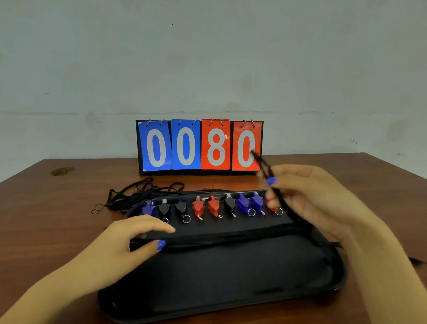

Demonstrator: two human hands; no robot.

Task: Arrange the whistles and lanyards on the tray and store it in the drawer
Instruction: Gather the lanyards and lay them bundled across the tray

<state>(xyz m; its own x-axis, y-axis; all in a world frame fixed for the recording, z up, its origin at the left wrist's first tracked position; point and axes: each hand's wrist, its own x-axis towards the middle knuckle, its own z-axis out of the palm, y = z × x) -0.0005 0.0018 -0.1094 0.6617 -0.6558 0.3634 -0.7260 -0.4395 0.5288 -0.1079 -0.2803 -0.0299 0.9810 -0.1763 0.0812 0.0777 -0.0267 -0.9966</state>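
Head view shows a black tray (pixel 223 277) lying lengthwise across the near middle of the brown surface (pixel 36 224), its long axis running left to right. Along its far edge the whistles (pixel 214 206) stand in one row, mouthpieces toward the scoreboard (pixel 198 146) and key rings toward the person, likely so each takes little room. The left hand (pixel 135 237) lies flat and open on the tray's left part, holding nothing (probably steadying it). The right hand (pixel 314 195) is curled, thumb and finger pinched on a black lanyard (pixel 270 171) that rises toward the far edge and trails down over the tray's right end. More lanyards (pixel 138 194) lie tangled just beyond the tray's far left corner, still unsorted.
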